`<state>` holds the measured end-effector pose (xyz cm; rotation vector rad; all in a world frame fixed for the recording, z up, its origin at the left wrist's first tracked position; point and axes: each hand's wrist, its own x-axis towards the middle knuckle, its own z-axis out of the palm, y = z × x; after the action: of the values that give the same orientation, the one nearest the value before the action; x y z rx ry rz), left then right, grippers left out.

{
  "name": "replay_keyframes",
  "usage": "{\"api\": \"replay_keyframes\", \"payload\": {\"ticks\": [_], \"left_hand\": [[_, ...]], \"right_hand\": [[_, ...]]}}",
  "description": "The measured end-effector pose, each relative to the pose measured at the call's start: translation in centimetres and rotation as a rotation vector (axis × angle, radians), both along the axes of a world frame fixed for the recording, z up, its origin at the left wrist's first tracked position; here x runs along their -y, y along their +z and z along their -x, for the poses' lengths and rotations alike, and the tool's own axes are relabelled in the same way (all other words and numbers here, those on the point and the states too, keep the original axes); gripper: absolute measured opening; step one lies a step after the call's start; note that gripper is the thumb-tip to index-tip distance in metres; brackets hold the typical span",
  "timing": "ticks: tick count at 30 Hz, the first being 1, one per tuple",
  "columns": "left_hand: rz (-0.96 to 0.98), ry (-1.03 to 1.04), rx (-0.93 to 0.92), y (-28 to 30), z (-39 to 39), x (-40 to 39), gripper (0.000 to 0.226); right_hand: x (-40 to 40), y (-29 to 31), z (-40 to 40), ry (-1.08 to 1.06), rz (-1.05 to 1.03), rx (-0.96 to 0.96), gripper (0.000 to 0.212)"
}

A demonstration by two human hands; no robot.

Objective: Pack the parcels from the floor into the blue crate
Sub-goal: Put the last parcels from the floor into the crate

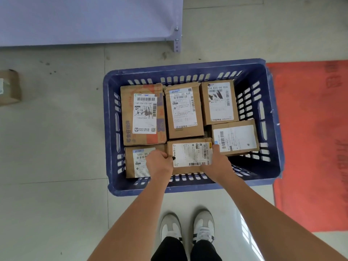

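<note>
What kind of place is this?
Probably a parcel sorting or delivery depot: cardboard parcels with barcode shipping labels fill a blue slotted plastic crate on a pale tiled floor, beside a metal shelf rack.

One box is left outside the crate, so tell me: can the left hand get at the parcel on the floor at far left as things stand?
Probably not yet. The left hand grips the near-middle parcel in the blue crate, and the floor parcel lies well off to the left. Bare floor between; nothing blocks it.

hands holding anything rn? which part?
Yes: both hold one parcel in the blue crate, by its short ends. Left hand grips the left end, right hand the right.
</note>
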<state>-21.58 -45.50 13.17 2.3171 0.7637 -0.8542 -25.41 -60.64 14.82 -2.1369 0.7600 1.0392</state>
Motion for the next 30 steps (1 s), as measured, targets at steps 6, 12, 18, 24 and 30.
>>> {"api": "replay_keyframes", "payload": {"ticks": [6, 12, 18, 24, 30], "left_hand": [[-0.039, 0.056, 0.003, 0.0, 0.3, 0.4, 0.043], [-0.068, 0.097, 0.038, -0.7, 0.3, 0.5, 0.043], [-0.104, 0.085, 0.044, -0.7, 0.4, 0.8, 0.027], [-0.036, 0.140, -0.001, 3.2, 0.5, 0.9, 0.032], [0.207, 0.318, -0.052, 9.1, -0.8, -0.7, 0.070]], "right_hand": [[-1.1, -0.1, 0.0, 0.194, 0.169, -0.053, 0.070], [-1.1, -0.6, -0.3, 0.263, 0.218, -0.057, 0.069], [-1.2, 0.1, -0.2, 0.177, 0.186, -0.059, 0.061], [-1.3, 3.8, -1.0, -0.117, 0.060, -0.015, 0.046], [-4.4, 9.4, -2.9, -0.425, -0.250, 0.001, 0.072]]}}
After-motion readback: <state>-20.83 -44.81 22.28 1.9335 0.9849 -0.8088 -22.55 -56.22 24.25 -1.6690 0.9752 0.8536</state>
